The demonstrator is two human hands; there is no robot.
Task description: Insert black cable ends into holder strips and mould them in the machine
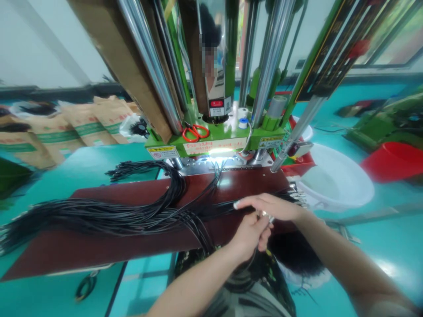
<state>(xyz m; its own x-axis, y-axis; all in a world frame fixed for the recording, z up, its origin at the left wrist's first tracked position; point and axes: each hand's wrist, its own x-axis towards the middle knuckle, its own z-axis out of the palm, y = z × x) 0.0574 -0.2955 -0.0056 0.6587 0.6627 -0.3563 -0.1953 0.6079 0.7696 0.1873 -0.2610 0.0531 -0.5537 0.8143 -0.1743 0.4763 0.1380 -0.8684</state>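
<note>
So both hands are together over the brown board [139, 251], near its front edge toward the right end. The left hand [248, 237] is curled round some silver cable ends [265, 215], and the right hand [272, 207] is right over them, fingers stretched out — can't tell if it's gripping. Black cables [105, 218] sprawl toward the board's left end — orange-handled scissors [195, 132] lie beyond its back edge.

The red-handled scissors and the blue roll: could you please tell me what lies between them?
In the head view, a shiny column with a red label stands between scissors and roll, slightly farther back.
</note>
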